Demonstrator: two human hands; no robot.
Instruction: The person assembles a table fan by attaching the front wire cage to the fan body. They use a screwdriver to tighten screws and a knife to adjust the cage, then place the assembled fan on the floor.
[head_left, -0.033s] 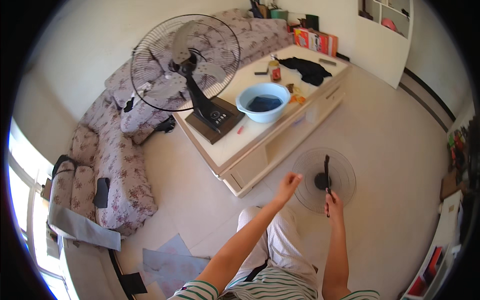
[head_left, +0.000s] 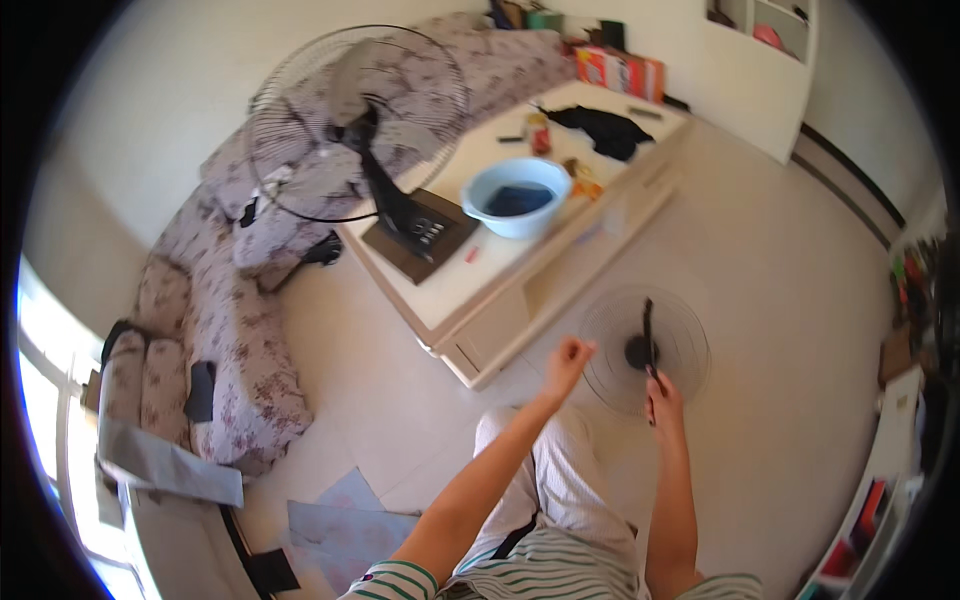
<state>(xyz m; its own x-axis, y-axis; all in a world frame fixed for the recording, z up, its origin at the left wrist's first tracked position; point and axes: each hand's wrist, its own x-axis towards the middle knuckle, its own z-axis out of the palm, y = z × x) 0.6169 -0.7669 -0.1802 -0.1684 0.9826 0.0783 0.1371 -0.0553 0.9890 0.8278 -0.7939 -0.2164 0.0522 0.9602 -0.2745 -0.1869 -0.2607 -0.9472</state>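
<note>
My right hand (head_left: 663,402) is closed around the lower end of a slim black stick-like tool (head_left: 648,325), whose exact kind I cannot make out. The tool points away from me, in line with a round wire fan grille (head_left: 692,372) that has a dark disc at its centre. Beside the grille's left rim is my left hand (head_left: 568,366), its fingers curled in. Whether those fingers touch the rim or pinch anything does not show. A black fan (head_left: 390,205) with its front uncovered stands on the coffee table (head_left: 425,310), its blades bare before the rear grille.
On the table are a light-blue basin (head_left: 480,208) holding dark liquid or cloth, a jar (head_left: 539,135) and a black cloth (head_left: 600,130). A flowered sofa (head_left: 225,330) runs along the left and back. Grey sheets (head_left: 345,525) lie on the floor, lower left.
The whole view has shifted slightly, with some blur. My left hand's fingers look more curled. My right hand keeps its hold on the black tool.
</note>
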